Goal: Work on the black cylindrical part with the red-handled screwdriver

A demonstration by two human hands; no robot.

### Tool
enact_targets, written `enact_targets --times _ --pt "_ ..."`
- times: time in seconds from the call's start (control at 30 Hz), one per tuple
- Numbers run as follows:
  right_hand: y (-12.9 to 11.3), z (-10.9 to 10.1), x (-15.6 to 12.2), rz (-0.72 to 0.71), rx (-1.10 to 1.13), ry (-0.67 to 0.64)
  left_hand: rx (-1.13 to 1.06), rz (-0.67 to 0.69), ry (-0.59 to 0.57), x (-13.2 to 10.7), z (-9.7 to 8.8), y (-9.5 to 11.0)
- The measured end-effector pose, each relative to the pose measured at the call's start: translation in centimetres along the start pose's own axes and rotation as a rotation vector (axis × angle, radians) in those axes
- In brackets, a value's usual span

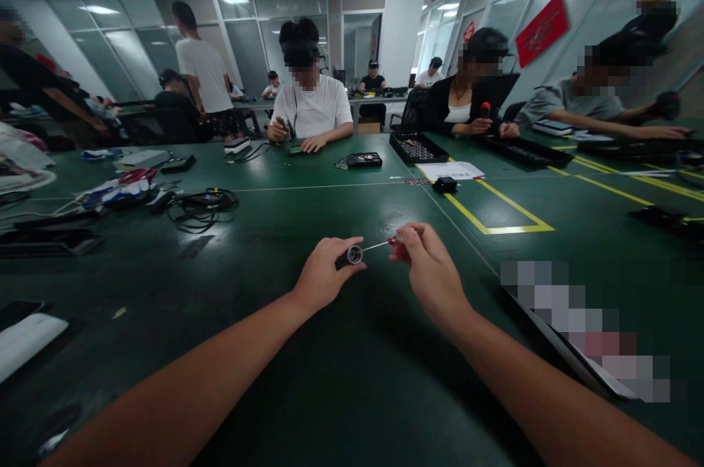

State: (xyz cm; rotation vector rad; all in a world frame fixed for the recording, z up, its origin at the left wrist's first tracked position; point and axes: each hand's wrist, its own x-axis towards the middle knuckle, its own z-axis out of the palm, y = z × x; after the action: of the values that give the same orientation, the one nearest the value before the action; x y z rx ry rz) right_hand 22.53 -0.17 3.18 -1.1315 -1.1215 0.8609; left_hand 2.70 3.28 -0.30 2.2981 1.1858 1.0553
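Note:
Between the thumb and fingers of my left hand (323,273) is a small round part (355,255) with a pale rim and a dark inside, its open face turned towards me. My right hand (432,273) is closed around the red handle of a thin screwdriver (376,245). The metal shaft points left, and its tip meets or nearly meets the edge of the round part; contact cannot be made out. Both hands are over the green tabletop (341,372). My right fingers hide most of the handle.
Bundled black cables (203,209) lie to the left. A white object (30,342) sits near the left edge, and a papered board (572,335) at right. Ahead are a black adapter (444,185) and a black parts tray (419,147). Co-workers sit across the table.

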Motion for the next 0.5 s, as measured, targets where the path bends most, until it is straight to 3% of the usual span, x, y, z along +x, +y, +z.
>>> enact_targets --times 0.07,0.13,0.3,0.5 --pt "0.3 -0.1 0.7 0.224 0.25 -0.016 0.027 0.062 0.018 0.0 -0.1 0.0" --pt "0.5 -0.2 1.2 0.284 0.352 0.005 0.041 0.065 0.014 0.1 -0.1 0.0" --pt "0.9 -0.1 0.9 0.089 0.232 0.057 0.032 -0.015 -0.01 0.1 0.1 -0.1" --pt "0.5 0.1 0.2 -0.09 0.048 0.094 0.02 0.003 -0.023 0.1 0.0 0.1"
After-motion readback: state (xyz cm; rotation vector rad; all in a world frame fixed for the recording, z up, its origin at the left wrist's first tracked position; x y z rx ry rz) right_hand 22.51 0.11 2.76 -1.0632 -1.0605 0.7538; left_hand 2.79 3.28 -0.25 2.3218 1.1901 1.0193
